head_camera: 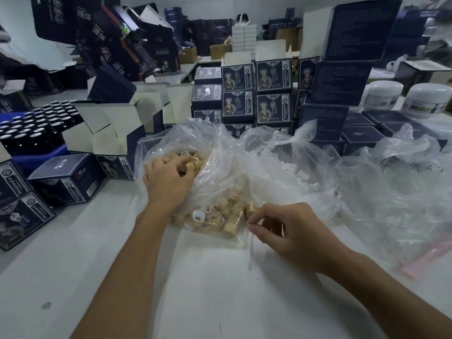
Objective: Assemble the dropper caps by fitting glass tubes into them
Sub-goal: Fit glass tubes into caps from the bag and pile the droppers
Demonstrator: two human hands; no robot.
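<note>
A white counter (215,297) is carrying a clear plastic bag (220,167) filled with wood-coloured dropper caps (230,223), with stacked dark blue boxes (272,94) standing behind the bag. The left hand (168,179) is reaching into the bag's open mouth, its fingers curling around caps there. The right hand (286,228), just right of the bag's near corner, is pinching a clear glass tube (250,250) pointing down towards the counter.
</note>
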